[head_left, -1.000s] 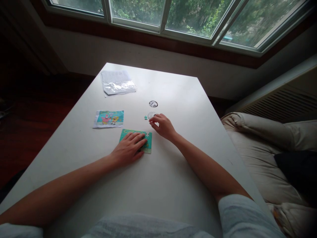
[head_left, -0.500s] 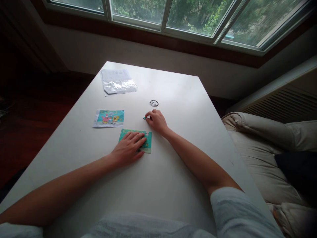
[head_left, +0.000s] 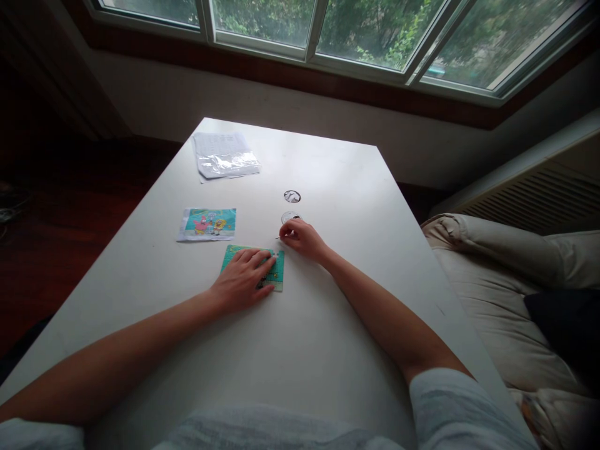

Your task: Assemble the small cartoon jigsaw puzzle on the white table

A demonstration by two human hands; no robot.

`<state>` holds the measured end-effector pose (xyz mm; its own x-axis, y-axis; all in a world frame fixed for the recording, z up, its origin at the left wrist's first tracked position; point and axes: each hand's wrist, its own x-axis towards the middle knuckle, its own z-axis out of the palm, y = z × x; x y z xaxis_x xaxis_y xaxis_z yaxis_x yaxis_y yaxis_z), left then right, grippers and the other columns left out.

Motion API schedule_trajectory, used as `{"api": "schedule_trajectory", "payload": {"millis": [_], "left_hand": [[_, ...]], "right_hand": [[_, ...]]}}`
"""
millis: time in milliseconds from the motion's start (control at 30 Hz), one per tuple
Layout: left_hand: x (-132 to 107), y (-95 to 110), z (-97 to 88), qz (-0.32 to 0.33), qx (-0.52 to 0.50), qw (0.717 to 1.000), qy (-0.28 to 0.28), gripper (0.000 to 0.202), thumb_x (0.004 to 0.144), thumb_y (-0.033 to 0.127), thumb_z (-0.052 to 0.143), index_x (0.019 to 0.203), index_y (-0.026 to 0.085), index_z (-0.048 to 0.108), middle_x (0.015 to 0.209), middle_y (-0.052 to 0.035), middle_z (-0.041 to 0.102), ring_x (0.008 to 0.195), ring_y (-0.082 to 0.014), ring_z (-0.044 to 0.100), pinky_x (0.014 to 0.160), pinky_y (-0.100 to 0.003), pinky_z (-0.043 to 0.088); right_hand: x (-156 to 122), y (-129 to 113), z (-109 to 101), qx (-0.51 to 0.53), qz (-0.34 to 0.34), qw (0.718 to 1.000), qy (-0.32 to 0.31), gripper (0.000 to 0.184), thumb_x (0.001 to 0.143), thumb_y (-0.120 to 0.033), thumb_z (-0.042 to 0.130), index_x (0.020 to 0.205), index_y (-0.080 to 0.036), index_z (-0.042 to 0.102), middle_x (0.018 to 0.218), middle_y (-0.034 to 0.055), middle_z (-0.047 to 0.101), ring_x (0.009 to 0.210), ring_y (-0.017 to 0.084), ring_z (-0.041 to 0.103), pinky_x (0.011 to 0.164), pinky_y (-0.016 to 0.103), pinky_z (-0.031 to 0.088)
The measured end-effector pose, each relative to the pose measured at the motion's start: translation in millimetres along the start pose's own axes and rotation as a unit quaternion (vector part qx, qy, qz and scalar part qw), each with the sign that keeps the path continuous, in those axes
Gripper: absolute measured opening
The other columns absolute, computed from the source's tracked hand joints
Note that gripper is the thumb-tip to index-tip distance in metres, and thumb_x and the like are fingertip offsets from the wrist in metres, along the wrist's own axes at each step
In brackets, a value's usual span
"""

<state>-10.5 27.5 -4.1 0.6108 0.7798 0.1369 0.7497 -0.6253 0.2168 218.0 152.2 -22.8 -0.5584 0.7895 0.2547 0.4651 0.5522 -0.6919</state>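
Observation:
A small teal jigsaw puzzle (head_left: pixel 277 275) lies flat on the white table (head_left: pixel 300 350). My left hand (head_left: pixel 244 279) rests flat on it with fingers stretched out, covering most of it. My right hand (head_left: pixel 302 239) hovers just past the puzzle's far right corner, fingers pinched on a small puzzle piece (head_left: pixel 279 237) seen edge-on. A printed cartoon picture (head_left: pixel 207 224) lies to the left of the puzzle.
Two small round clear discs (head_left: pixel 291 197) lie beyond my right hand. A clear plastic bag on paper (head_left: pixel 224 157) sits near the table's far left. A cushioned seat (head_left: pixel 510 294) stands right of the table, windows behind.
My right hand reached left to the loose teal piece on the table, closed on it, and drew it back toward the puzzle's far right corner. My left hand stayed on the puzzle.

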Motion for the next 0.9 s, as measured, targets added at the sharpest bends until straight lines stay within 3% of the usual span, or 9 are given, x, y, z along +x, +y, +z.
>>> {"api": "schedule_trajectory", "payload": {"millis": [167, 433, 600, 900], "left_hand": [[2, 2, -3.2, 0.005, 0.018, 1.0, -0.004, 0.059, 0.096, 0.047, 0.055, 0.147, 0.018, 0.047, 0.143, -0.0129, 0.052, 0.132, -0.0322, 0.043, 0.115, -0.048, 0.033], [2, 0, -3.8, 0.024, 0.035, 0.999, -0.004, 0.06, 0.097, 0.049, 0.053, 0.148, 0.017, 0.046, 0.144, -0.0144, 0.05, 0.132, -0.033, 0.044, 0.113, -0.049, 0.034], [2, -1, -2.9, 0.028, 0.02, 0.999, 0.013, 0.054, 0.098, 0.046, 0.053, 0.144, 0.018, 0.051, 0.139, -0.0142, 0.054, 0.128, -0.0327, 0.048, 0.11, -0.05, 0.038], [2, 1, -3.7, 0.026, 0.005, 0.999, 0.03, 0.045, 0.097, 0.04, 0.054, 0.138, 0.021, 0.057, 0.138, -0.0131, 0.056, 0.127, -0.0318, 0.05, 0.109, -0.05, 0.04]], "right_hand": [[-5, 1, -1, 0.038, 0.022, 0.999, -0.003, 0.011, 0.08, -0.014, 0.06, 0.088, -0.019, 0.066, 0.083, 0.0003, 0.065, 0.069, 0.012, 0.051, 0.066, 0.024, 0.04], [-6, -20, -3, 0.074, -0.034, 0.995, -0.059, 0.016, 0.083, -0.012, 0.058, 0.089, -0.017, 0.073, 0.082, 0.0018, 0.064, 0.068, 0.011, 0.051, 0.066, 0.023, 0.04], [-7, -24, -2, 0.064, -0.035, 0.992, -0.105, 0.021, 0.08, -0.006, 0.058, 0.088, -0.017, 0.075, 0.085, 0.0019, 0.065, 0.069, 0.011, 0.053, 0.068, 0.023, 0.041], [-5, -27, 1, 0.026, -0.025, 0.992, -0.119, 0.023, 0.079, -0.003, 0.058, 0.088, -0.017, 0.074, 0.088, 0.0021, 0.062, 0.072, 0.011, 0.053, 0.07, 0.023, 0.041]]}}
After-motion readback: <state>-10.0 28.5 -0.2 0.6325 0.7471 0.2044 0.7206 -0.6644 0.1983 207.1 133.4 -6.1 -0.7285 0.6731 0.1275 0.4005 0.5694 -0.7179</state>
